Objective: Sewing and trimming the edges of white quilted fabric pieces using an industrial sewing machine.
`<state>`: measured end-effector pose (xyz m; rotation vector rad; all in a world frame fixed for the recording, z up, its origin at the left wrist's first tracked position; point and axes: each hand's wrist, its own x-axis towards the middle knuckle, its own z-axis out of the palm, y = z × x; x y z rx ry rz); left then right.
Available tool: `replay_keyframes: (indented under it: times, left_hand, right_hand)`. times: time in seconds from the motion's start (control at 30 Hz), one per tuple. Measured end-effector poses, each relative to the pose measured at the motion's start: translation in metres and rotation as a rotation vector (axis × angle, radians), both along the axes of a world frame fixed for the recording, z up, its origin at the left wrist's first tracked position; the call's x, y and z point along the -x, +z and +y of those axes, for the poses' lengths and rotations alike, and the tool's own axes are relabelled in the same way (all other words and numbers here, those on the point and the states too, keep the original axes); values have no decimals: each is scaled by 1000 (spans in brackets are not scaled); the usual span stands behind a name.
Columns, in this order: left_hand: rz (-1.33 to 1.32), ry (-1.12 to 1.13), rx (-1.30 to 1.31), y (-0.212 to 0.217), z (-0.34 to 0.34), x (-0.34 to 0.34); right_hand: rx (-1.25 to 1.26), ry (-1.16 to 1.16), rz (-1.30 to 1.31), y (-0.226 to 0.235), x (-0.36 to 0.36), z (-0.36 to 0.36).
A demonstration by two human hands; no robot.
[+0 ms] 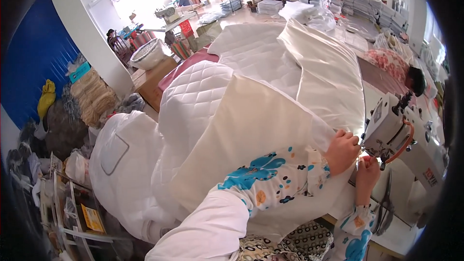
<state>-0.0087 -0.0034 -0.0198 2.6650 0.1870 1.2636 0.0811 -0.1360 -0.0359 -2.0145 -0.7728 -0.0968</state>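
Note:
A large white quilted pad [195, 89] spreads in folds across the table, with its smooth cream backing [251, 125] turned up on the near part. Its edge runs to the head of a sewing machine [386, 128] on the right. My left hand [342, 152] is closed on the pad's edge, just left of the needle area. My right hand [368, 176] is just below the machine head, fingertips pinched together close to the needle. What lies between those fingertips is too small to make out. Flowered sleeve covers are on both forearms.
A cardboard box [154, 82] with a white basket [147, 54] on top stands beyond the pad's left side. A cluttered rack [79, 212] is at lower left. Another person in a red-patterned top [386, 65] bends behind the machine. Stacked folded textiles [360, 5] line the back.

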Motion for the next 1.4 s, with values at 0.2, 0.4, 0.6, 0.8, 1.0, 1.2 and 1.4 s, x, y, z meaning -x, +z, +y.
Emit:
replay_keyframes:
  times: [0.2, 0.4, 0.6, 0.8, 1.0, 1.2, 1.4]
  left_hand:
    - [10, 12, 11, 2, -5, -1]
    - [31, 31, -11, -4, -4, -4]
    - [29, 23, 11, -2, -4, -3]
    - [67, 22, 4, 0, -3, -2]
    - [-1, -44, 105, 7, -4, 6]
    - [30, -48, 111, 4, -6, 9]
    - [-20, -135, 120, 6, -19, -2]
  right_hand:
    - [32, -67, 35, 4, 2, 0]
    - [-57, -93, 171, 0, 1, 2]
    - [-39, -98, 279, 8, 4, 6]
    - [-24, -60, 224, 2, -5, 4]
    - [-95, -66, 225, 4, -2, -1]
    - [-57, -26, 236, 15, 12, -6]
    - [-87, -82, 165, -19, -12, -18]
